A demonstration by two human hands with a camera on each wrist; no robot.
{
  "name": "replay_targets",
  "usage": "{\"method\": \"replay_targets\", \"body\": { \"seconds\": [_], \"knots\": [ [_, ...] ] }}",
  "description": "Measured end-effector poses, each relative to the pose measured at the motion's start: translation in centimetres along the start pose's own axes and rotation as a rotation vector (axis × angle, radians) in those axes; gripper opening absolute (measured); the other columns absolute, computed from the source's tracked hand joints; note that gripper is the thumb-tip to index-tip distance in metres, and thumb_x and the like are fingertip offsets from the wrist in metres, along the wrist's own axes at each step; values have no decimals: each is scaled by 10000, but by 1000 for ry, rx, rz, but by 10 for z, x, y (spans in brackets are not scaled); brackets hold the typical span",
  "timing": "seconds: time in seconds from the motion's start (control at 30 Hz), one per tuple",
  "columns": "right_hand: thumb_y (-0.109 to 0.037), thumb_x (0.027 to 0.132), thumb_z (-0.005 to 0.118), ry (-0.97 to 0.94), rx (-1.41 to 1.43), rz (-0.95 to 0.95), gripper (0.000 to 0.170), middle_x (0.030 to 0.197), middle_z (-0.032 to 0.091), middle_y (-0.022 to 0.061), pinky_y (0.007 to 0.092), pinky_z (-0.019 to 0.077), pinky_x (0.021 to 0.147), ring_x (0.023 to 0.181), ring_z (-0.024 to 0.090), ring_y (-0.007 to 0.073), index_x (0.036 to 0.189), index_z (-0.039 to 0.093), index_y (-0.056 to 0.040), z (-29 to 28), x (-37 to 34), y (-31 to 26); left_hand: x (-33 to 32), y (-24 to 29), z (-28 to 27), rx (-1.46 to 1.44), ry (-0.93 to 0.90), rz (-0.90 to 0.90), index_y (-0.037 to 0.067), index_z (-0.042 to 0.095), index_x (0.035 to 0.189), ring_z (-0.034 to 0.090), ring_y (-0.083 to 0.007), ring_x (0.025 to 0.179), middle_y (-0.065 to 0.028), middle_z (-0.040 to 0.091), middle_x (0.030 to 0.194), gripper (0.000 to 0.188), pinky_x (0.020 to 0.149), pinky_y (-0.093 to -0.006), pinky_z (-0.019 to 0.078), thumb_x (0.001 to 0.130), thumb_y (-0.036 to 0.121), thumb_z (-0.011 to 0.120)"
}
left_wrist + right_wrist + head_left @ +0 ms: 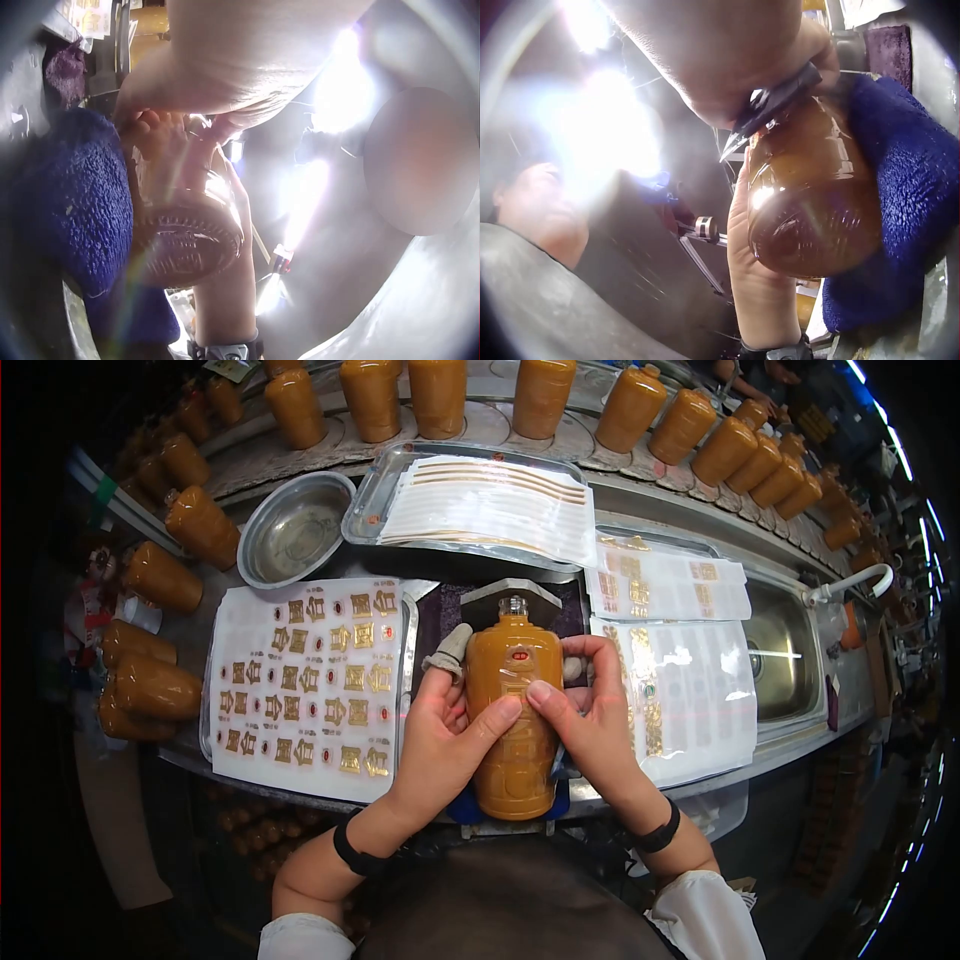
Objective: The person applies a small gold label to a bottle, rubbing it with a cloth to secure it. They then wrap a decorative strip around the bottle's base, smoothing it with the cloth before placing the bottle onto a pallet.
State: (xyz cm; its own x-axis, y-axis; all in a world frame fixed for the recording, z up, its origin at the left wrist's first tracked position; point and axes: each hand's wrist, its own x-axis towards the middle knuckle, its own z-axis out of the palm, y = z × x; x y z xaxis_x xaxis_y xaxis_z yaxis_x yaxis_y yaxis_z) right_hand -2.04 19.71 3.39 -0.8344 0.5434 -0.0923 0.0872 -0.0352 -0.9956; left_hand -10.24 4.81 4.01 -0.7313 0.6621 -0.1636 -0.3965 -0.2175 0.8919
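As the amber bottle (515, 785) sits at the dial's centre, neck toward twelve o'clock, both hands hold it with bent fingers: the left hand (432, 732) on its nine o'clock side, the right hand (594, 725) at three, thumbs on the front. A dark pointed tool (778, 103) shows by the right hand; whether it is gripped, I cannot tell. Blue cloth (911, 172) touches the bottle. Gold decals (291, 678) lie at nine o'clock, a metal bowl (298, 530) between ten and eleven.
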Motion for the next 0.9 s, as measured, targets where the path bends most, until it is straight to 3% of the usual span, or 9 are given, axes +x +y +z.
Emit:
{"method": "replay_targets", "body": {
  "seconds": [0.23,0.47,0.63,0.83,0.9],
  "knots": [
    [-265,827,797,33,-55,23,492,921,592,36,220,398,531,583,440,53,1161,534,-18,-2,15,-7,0,0,2,-20,-8,4,-32,176,1539,470,-190,1322,-164,422,1463,802,1093,-315,422,929,56,688],
    [-309,809,803,52,-173,30,435,985,582,71,280,448,655,690,474,122,1061,579,-34,4,31,-8,-1,1,2,-14,-12,0,-27,177,1539,470,-188,1322,-162,425,1459,797,1090,-316,428,929,50,684],
    [-277,851,769,36,-123,-13,393,969,590,69,253,450,629,675,503,94,1081,570,-29,3,31,-5,0,3,0,28,-15,-4,-40,191,1531,470,-191,1325,-167,421,1464,790,1103,-326,415,925,51,689],
    [-195,921,700,-15,44,3,332,938,599,59,196,447,583,668,561,36,1149,538,-17,-1,25,-10,18,17,-1,-7,16,-15,-55,330,1466,521,-189,1275,-163,500,1398,656,1075,-320,436,935,86,688],
    [-202,898,726,-20,86,6,359,952,593,57,204,442,578,653,539,35,1147,541,-22,0,22,-7,21,19,2,2,21,-15,-52,371,1437,547,-183,1239,-154,535,1359,611,1053,-314,451,937,94,690]
  ]
}}
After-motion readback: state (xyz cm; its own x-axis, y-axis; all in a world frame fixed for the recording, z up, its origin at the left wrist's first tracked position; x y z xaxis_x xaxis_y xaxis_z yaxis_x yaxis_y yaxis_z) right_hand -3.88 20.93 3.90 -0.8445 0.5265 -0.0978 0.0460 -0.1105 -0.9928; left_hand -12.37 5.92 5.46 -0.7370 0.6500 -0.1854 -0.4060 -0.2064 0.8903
